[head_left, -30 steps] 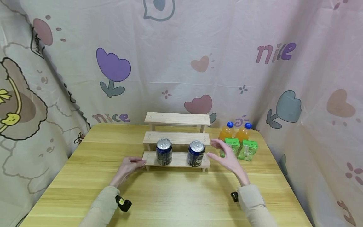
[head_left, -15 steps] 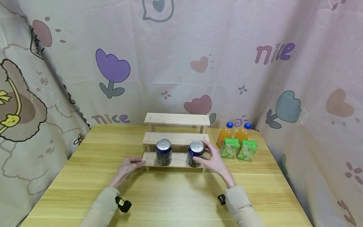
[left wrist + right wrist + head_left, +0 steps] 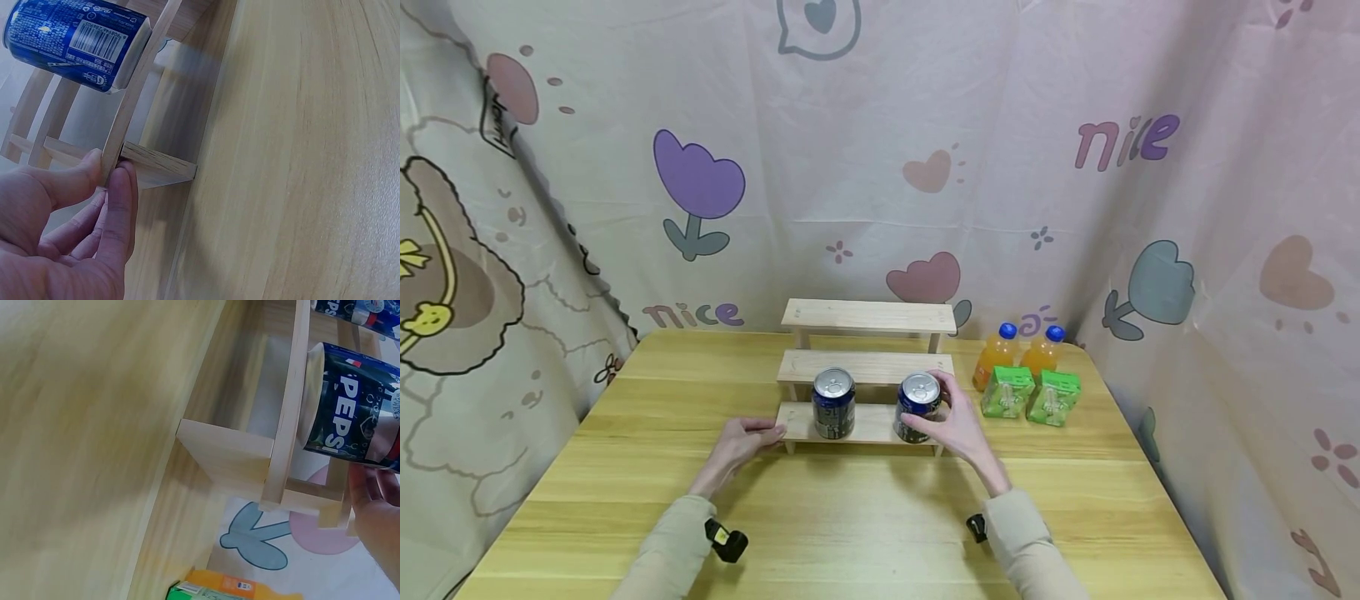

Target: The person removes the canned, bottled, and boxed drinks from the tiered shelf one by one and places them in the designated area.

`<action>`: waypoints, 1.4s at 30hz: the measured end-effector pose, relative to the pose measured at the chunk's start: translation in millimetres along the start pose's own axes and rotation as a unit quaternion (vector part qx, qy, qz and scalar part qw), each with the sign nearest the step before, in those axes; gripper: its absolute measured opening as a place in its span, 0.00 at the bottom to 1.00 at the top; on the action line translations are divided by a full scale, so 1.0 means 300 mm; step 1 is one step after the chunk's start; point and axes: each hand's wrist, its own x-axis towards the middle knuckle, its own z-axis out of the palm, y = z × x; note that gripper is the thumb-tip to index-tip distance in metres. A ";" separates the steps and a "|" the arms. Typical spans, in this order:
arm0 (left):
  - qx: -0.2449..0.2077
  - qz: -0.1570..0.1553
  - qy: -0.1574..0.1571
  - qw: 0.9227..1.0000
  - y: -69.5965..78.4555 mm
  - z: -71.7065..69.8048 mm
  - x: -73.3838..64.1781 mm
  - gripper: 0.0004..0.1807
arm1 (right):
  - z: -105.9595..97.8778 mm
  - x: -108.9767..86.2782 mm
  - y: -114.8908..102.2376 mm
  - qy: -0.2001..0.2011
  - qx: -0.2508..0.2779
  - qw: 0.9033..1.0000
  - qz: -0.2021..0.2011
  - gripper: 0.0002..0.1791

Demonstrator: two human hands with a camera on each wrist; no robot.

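Observation:
A three-tier wooden display rack (image 3: 868, 315) stands on the table. Two blue Pepsi cans are upright on its lowest tier, the left can (image 3: 833, 410) and the right can (image 3: 921, 388). My left hand (image 3: 739, 443) pinches the left end of the lowest board between thumb and fingers, seen close up in the left wrist view. My right hand (image 3: 957, 427) grips the right can, thumb across its front and fingers round its far right side. In the right wrist view this can (image 3: 353, 403) sits with its base against the board; the thumb is hidden there.
Right of the rack stand two orange drink bottles (image 3: 992, 360) with blue caps. In front of them are two green drink cartons (image 3: 1007, 392). A patterned curtain (image 3: 850, 167) hangs behind the wooden table (image 3: 865, 525) and along both sides.
My right hand has moved left from the rack's right side onto the right can and closed round it. The left hand keeps its hold on the board. The cans look unmoved.

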 end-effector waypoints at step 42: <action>-0.006 -0.006 -0.006 1.000 -0.002 -0.004 0.005 0.29 | -0.063 -0.030 -0.009 0.054 0.039 0.997 -0.026 0.40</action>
